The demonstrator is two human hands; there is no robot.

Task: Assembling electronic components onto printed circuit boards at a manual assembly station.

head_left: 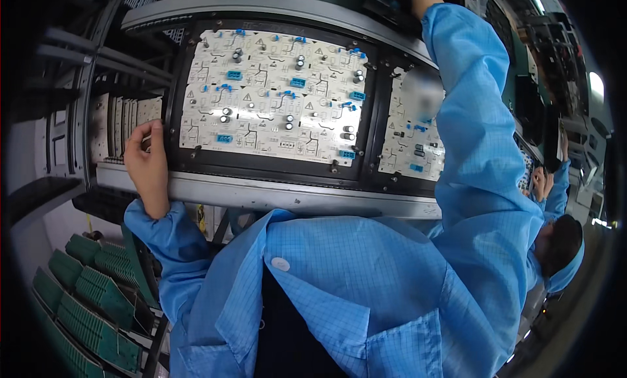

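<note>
Cream boards (117, 126) stand at left end of conveyor (294, 196); my left hand (147, 166), fingers narrowly curled, meets their edge, grip unclear. My right hand (424, 0), past far edge: cannot tell.

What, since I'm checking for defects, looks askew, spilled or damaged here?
Nothing stands out. The large white board sits in its black frame with no spill or break visible. The smaller board to its right is partly covered by the right sleeve and blurred near its top, so I cannot judge all of it.
</note>
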